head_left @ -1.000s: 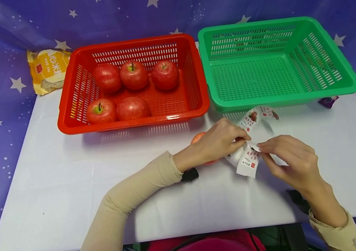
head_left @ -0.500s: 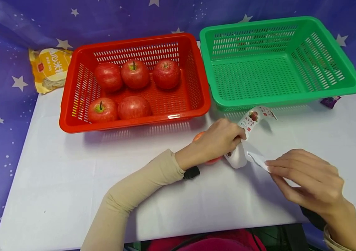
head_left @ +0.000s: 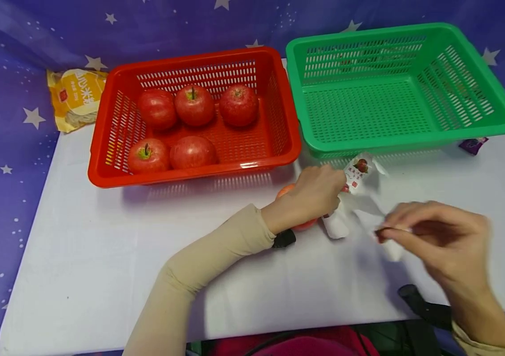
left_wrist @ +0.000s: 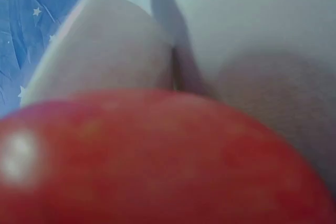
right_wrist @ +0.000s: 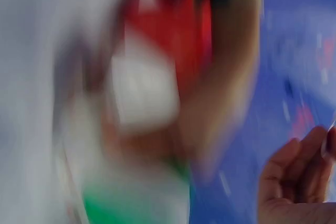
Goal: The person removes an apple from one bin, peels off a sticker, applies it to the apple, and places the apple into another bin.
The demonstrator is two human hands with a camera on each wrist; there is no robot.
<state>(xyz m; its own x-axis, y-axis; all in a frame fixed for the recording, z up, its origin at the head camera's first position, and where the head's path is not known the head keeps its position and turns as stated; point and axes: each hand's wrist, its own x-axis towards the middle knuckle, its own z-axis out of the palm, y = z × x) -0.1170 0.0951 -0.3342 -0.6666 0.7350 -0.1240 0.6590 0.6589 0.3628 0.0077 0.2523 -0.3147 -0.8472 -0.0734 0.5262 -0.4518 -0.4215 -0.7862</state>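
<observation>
My left hand (head_left: 310, 193) grips a strip of printed apple stickers (head_left: 355, 173) on white backing, over the middle of the table. White backing (head_left: 336, 227) hangs below that hand. An apple (head_left: 285, 190) lies partly hidden under the same hand, and its red skin (left_wrist: 157, 156) fills the lower left wrist view. To the right, my right hand (head_left: 448, 242) pinches a small white and dark red sticker (head_left: 393, 251) between thumb and fingers. Motion blurs it, so whether it still touches the strip cannot be told. The right wrist view shows curled fingers (right_wrist: 296, 171) at its edge.
A red basket (head_left: 194, 175) with several apples (head_left: 194, 152) stands at the back left. Beside it is a green basket (head_left: 412, 141). A yellow food packet (head_left: 78, 96) lies far left, a purple wrapper (head_left: 474, 145) at right. The white table (head_left: 123, 267) ends in front of the person.
My right hand has pulled away to the right and down from the strip, then turned, with a sticker between its fingertips. The left hand stays nearly in place, its grip on the strip kept.
</observation>
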